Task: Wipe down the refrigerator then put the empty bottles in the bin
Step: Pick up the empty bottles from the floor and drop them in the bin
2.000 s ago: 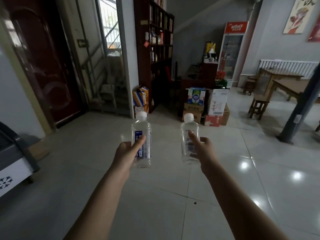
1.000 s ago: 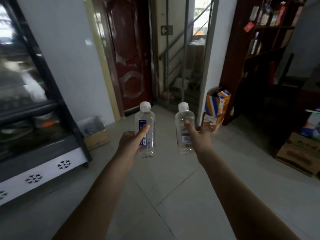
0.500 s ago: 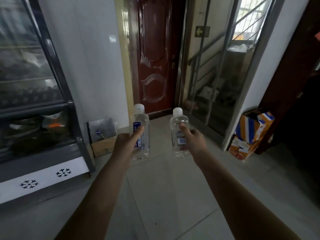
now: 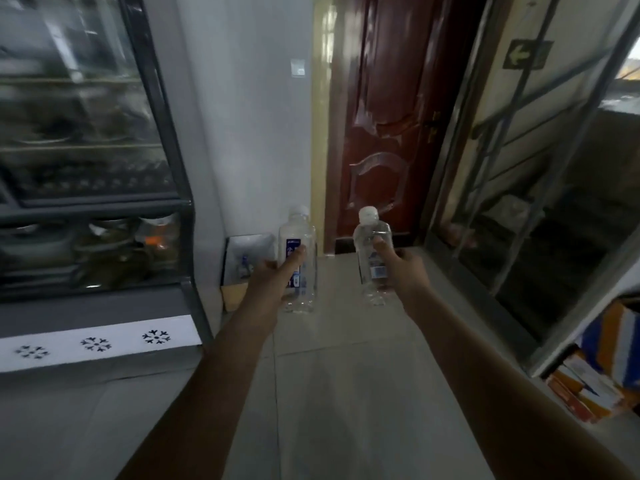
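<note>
I hold two clear, empty plastic bottles with white caps upright in front of me. My left hand [image 4: 273, 275] grips the left bottle [image 4: 300, 237], its thumb across the blue label. My right hand [image 4: 403, 268] grips the right bottle [image 4: 372, 233] around its middle. A cardboard-box bin lined with a white bag [image 4: 242, 251] stands on the floor against the wall, just beyond and left of my left hand. The glass-fronted refrigerator [image 4: 104, 168] fills the left side, with jars behind its glass and a white snowflake strip along its base.
A dark red door [image 4: 381, 116] stands straight ahead in a yellow frame. A metal-framed glass door [image 4: 519, 202] runs along the right. Stacked orange and blue cartons [image 4: 602, 375] sit at the right edge. Grey tiled floor [image 4: 346, 393] lies under my arms.
The view has swung left from the open room to the refrigerator, bin and red door, and moved closer to them. Both hands keep holding their bottles upright the whole time.
</note>
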